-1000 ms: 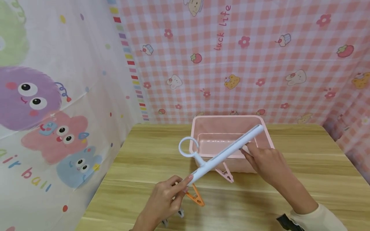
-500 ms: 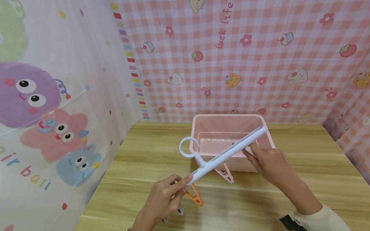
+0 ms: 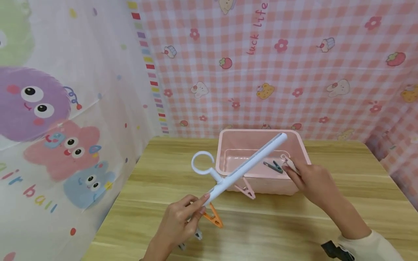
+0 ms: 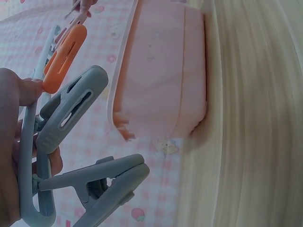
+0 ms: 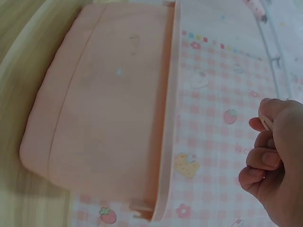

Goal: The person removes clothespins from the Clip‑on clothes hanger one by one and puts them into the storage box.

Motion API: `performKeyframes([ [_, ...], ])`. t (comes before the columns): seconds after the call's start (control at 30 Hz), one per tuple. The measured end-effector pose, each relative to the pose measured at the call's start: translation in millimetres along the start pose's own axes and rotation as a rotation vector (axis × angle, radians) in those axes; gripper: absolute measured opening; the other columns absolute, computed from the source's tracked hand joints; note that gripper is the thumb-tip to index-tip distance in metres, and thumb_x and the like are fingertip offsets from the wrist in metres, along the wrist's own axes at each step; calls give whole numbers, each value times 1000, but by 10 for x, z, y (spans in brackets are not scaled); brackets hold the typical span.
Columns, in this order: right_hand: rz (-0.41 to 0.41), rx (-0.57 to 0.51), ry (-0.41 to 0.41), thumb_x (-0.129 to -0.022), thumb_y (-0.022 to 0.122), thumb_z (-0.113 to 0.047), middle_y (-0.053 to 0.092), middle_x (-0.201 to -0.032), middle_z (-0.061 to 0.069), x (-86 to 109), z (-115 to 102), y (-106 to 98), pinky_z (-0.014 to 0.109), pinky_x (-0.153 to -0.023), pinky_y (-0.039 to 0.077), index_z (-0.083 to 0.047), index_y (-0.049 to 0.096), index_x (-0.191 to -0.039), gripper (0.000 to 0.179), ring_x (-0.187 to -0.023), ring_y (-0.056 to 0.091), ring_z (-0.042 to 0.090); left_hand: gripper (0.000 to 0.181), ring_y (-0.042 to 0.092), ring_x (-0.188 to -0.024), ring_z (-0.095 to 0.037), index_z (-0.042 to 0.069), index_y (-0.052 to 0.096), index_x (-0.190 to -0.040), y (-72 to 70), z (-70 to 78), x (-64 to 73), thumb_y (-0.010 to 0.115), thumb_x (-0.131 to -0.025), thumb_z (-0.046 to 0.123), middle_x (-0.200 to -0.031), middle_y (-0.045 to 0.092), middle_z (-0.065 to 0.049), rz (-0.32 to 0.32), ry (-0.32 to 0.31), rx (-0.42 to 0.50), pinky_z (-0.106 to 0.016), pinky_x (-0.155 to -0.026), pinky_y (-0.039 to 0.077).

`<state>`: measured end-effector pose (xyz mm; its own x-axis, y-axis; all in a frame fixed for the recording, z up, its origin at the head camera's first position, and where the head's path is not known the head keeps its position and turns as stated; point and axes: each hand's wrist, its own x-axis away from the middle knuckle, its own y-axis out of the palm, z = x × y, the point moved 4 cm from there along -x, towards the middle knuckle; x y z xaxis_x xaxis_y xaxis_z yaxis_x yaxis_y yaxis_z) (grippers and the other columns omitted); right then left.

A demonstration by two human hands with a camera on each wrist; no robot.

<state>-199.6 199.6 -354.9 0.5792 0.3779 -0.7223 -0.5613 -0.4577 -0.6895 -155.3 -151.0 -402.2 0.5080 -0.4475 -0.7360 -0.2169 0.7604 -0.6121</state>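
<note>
My left hand [image 3: 177, 219] grips the lower end of a pale blue clothes hanger [image 3: 246, 167], tilted up to the right with its round hook toward the left. Clothespins hang along its bar: a pink one [image 3: 247, 190], an orange one [image 4: 65, 59] and two grey ones, one grey clothespin [image 4: 71, 111] above the other [image 4: 106, 177] in the left wrist view. A whitish clothespin [image 3: 291, 165] is pinched between the thumb and fingers of my right hand [image 3: 315, 185], over the bin's right side and apart from the hanger.
A pink plastic bin [image 3: 271, 185] stands at the back of the wooden table [image 3: 156, 174], behind the hanger. Dark grey-green clothespins [image 3: 273, 167] lie inside it. Printed cloth [image 3: 241, 76] hangs behind the table and along the left side.
The hanger has shifted left and its far end has risen. My right hand has moved right with the whitish clothespin, away from the bar. The clothespins in the bin now show.
</note>
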Motion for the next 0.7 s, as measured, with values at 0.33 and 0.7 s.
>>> performKeyframes([
  [0.33, -203, -106, 140, -101, 63, -16, 45, -58, -7, -144, 386, 209, 22, -52, 30, -7, 62, -102, 9, -50, 29, 0, 33, 45, -60, 4, 8, 70, -130, -82, -32, 67, 69, -96, 11, -88, 70, -3, 5, -27, -12, -1, -51, 31],
  [0.7, -506, -152, 282, -107, 52, -29, 47, -63, 0, -424, 717, 523, 33, -60, 40, -8, 60, -104, 22, -57, 44, 14, 42, 44, -58, 4, 8, 72, -128, -98, -12, 79, 76, -87, 2, -87, 70, -1, 30, -24, -18, -1, -51, 30],
])
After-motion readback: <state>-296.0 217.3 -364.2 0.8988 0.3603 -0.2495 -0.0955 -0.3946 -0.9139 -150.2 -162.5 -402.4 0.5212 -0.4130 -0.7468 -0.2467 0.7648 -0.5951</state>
